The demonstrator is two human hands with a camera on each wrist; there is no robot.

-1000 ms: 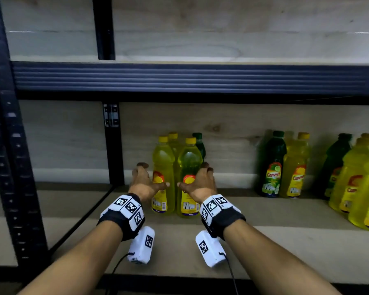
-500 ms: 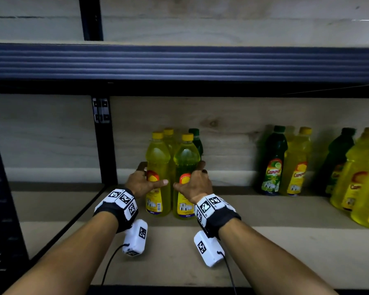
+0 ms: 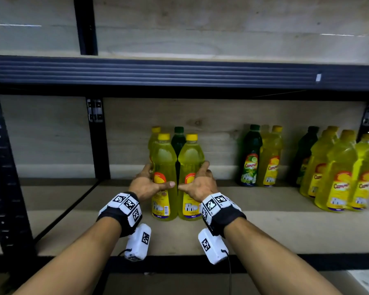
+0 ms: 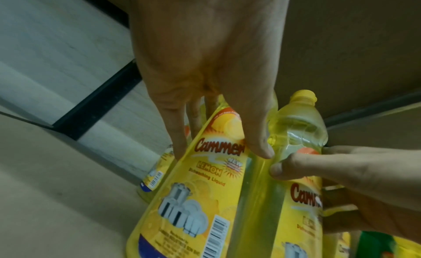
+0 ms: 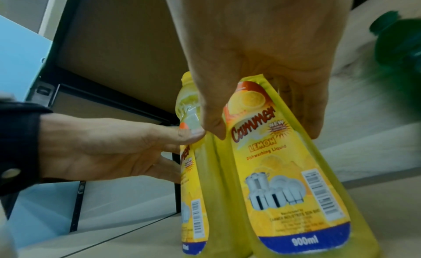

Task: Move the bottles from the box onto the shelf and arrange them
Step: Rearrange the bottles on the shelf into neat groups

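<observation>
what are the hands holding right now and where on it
Left hand grips the left front yellow bottle, right hand the right front yellow bottle, each around the mid-body at the label.

On the left yellow bottle (image 4: 193,198) I read "Cammer" in red script, a "NEW" starburst, "LEMON", and a blurred line ending "Liquid"; a barcode sits at the label's lower right. The right yellow bottle (image 5: 284,171) shows the same label more clearly: "Cammer", "NEW", "LEMON", "Dishwashing Liquid", a barcode, and "900ml" in white on the blue band. The small manufacturer print above that band is too blurred for me to read. My wristbands (image 3: 126,204) carry black-and-white square marker codes, no letters.
</observation>
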